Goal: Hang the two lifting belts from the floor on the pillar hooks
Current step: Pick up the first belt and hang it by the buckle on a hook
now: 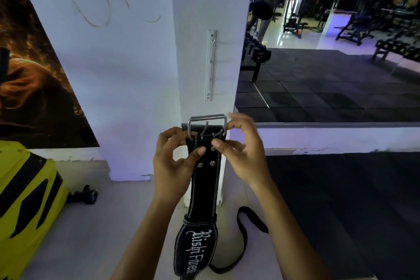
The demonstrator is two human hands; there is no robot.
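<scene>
Both grips are closed on the buckle end of the first lifting belt [205, 179]: left hand [172, 166] pinches its left edge, right hand [241, 154] holds the steel buckle [207, 120]. The hook rail [210, 65] on the pillar [204, 18] sits above the grips, empty. The second belt [243, 234] lies on the floor [102, 234] below. Neither belt is hung yet.

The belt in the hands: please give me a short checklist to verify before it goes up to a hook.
1. Left hand grips the lifting belt: ok.
2. Right hand pinches at the buckle: ok.
3. Hook rail on the pillar free of items: ok.
4. Buckle at hook height: not ok, below the rail.
5. Buckle prongs clear of the frame: cannot tell.
</scene>
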